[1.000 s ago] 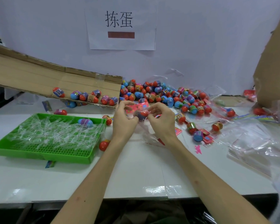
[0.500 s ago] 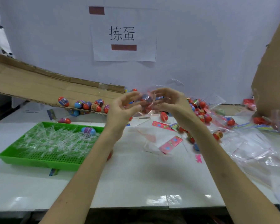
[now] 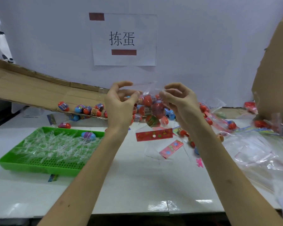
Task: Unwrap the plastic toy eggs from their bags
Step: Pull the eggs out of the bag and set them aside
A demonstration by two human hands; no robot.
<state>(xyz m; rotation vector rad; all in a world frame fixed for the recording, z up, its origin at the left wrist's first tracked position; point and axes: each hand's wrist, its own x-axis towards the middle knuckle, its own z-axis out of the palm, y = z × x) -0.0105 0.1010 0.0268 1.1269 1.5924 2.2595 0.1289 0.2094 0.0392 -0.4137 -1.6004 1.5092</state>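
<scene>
Paper sign (image 3: pixel 123 39) "拣蛋" above clear bag (image 3: pixel 151 92)

Both forearms raised, left hand (image 3: pixel 119 103) and right hand (image 3: pixel 180 101) face each other, fingers (image 3: pixel 135 95) pinching a bag (image 3: pixel 151 93).

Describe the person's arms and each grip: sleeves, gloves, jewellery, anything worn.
The left grip and right grip are bare hands, with no gloves or rings. The left forearm and right forearm are uncovered down to the frame's bottom edge. No sleeve, watch or bracelet shows.
</scene>
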